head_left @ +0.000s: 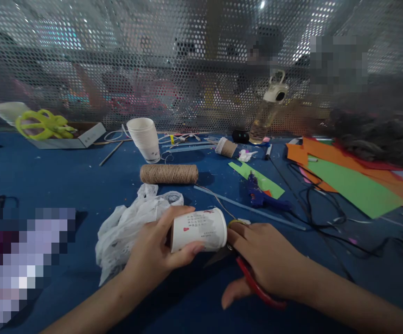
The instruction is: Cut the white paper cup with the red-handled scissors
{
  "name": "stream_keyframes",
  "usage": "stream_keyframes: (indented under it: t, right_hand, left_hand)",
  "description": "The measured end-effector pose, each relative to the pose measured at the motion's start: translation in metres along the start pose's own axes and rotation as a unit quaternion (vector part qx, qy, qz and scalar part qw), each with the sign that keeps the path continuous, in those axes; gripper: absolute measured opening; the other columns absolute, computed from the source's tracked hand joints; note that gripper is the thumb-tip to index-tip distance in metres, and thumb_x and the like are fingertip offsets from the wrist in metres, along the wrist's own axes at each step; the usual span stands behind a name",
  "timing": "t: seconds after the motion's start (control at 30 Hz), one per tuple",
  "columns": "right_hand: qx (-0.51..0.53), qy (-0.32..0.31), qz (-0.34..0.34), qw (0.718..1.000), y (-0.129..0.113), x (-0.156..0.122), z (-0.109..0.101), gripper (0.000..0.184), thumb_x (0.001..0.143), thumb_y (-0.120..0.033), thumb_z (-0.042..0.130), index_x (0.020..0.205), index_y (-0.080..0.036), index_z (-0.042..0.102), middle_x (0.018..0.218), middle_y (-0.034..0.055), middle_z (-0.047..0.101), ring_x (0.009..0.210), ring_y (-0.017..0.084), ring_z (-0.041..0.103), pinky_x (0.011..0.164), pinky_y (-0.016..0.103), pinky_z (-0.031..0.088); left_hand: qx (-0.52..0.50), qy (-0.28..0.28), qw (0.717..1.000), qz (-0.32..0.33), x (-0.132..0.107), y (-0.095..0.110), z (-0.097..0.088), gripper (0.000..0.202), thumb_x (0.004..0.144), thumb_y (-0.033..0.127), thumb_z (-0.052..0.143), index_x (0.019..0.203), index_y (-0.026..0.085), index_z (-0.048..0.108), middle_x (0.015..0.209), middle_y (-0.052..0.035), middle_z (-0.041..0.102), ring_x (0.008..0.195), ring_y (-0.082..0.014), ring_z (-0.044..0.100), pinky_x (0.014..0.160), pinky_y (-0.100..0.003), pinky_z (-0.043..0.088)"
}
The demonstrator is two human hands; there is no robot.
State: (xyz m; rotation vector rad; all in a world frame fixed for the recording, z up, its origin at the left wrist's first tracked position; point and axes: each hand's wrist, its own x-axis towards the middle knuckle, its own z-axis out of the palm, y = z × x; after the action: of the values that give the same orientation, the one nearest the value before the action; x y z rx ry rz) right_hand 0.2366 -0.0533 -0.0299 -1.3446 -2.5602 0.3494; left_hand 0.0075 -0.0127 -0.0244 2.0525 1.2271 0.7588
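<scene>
Support the white paper cup point(201, 228) with the left hand point(154, 243), which grips it on its 9 o'clock half, thumb along the lower side and fingers over the upper side. The cup is at the near middle of the blue desk point(62, 181); whether it touches the surface cannot be told. Apply light, even pressure, since a thin paper wall is likely to dent. The right hand point(269, 253) is at the cup's 3 o'clock end, its fingers curled around red-handled scissors point(262, 290) and its thumb spread toward 8 o'clock. The blades pass below that end and also point toward 8 o'clock; their opening cannot be confirmed. As a precaution, hold the left thumb clear of the blade tips, and leave slack in the twine strand point(218, 199) that runs from the twine roll point(169, 174), at 11 o'clock from the cup, toward the right fingers. The cup lies on its side, long axis close to the 9-to-3 o'clock line, with the slightly wider, rimmed end facing 3 o'clock. This end appears to be the mouth, though its inside is not visible.
</scene>
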Motion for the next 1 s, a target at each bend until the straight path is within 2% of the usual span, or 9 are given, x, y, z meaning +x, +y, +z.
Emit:
stream_keyframes:
  t: [0.1, 0.27, 0.43, 0.67, 0.83, 1.0]
  right_hand:
    - [-0.006, -0.01, 0.007, 1.0, 0.0, -0.0019, 0.0007, 0.084, 0.065, -0.087, 0.044, 0.109, -0.017, 0.06, 0.085, 0.0079, 0.067, 0.067, 0.024, 0.066, 0.059, 0.032, 0.045]
    - [-0.013, -0.002, -0.007, 1.0, 0.0018, -0.0018, 0.0023, 0.089, 0.062, -0.09, 0.043, 0.108, -0.016, 0.06, 0.088, 0.0099, 0.067, 0.069, 0.025, 0.066, 0.059, 0.033, 0.044]
    - [-0.003, 0.006, -0.007, 1.0, 0.0027, -0.0027, 0.0037, 0.085, 0.066, -0.088, 0.043, 0.111, -0.017, 0.059, 0.083, 0.0076, 0.068, 0.065, 0.023, 0.065, 0.056, 0.031, 0.042]
    - [0.0, 0.007, -0.003, 1.0, 0.0033, -0.0037, 0.0035, 0.083, 0.067, -0.086, 0.046, 0.11, -0.017, 0.06, 0.082, 0.007, 0.069, 0.066, 0.024, 0.066, 0.056, 0.031, 0.042]
    - [-0.008, -0.002, 0.01, 1.0, 0.0029, -0.0022, 0.0007, 0.089, 0.063, -0.088, 0.045, 0.112, -0.015, 0.06, 0.086, 0.0103, 0.068, 0.072, 0.026, 0.066, 0.061, 0.033, 0.045]
    - [-0.022, 0.012, 0.026, 0.999, 0.0086, -0.0026, -0.0048, 0.092, 0.061, -0.09, 0.042, 0.113, -0.017, 0.06, 0.086, 0.0098, 0.068, 0.076, 0.026, 0.066, 0.064, 0.033, 0.046]
  left_hand:
    - [0.001, 0.009, 1.0, -0.003, -0.0002, 0.0014, 0.0005, 0.043, 0.076, 0.046, 0.062, 0.111, 0.022, 0.054, 0.095, -0.0038, 0.068, 0.081, -0.0229, 0.065, 0.059, -0.026, 0.047]
    - [-0.007, 0.002, 1.0, -0.002, -0.0002, 0.001, 0.0009, 0.043, 0.076, 0.046, 0.061, 0.111, 0.022, 0.054, 0.091, -0.0032, 0.068, 0.076, -0.0208, 0.064, 0.058, -0.025, 0.046]
    - [-0.006, -0.008, 1.0, 0.01, 0.0011, -0.0034, 0.0014, 0.044, 0.077, 0.047, 0.06, 0.112, 0.022, 0.053, 0.09, -0.0033, 0.068, 0.071, -0.0192, 0.063, 0.056, -0.025, 0.047]
    - [-0.018, -0.009, 1.0, -0.014, -0.0003, 0.0021, 0.0013, 0.042, 0.078, 0.046, 0.059, 0.112, 0.021, 0.053, 0.097, -0.0044, 0.067, 0.081, -0.0216, 0.064, 0.059, -0.025, 0.047]
    - [-0.03, -0.013, 0.999, -0.021, 0.0001, 0.0025, 0.0018, 0.045, 0.079, 0.045, 0.061, 0.115, 0.021, 0.052, 0.102, -0.0058, 0.066, 0.086, -0.0231, 0.063, 0.06, -0.026, 0.047]
    - [-0.07, 0.009, 0.997, -0.021, 0.0032, 0.0021, -0.0029, 0.04, 0.081, 0.045, 0.061, 0.113, 0.023, 0.053, 0.107, -0.0042, 0.061, 0.09, -0.0214, 0.06, 0.067, -0.026, 0.049]
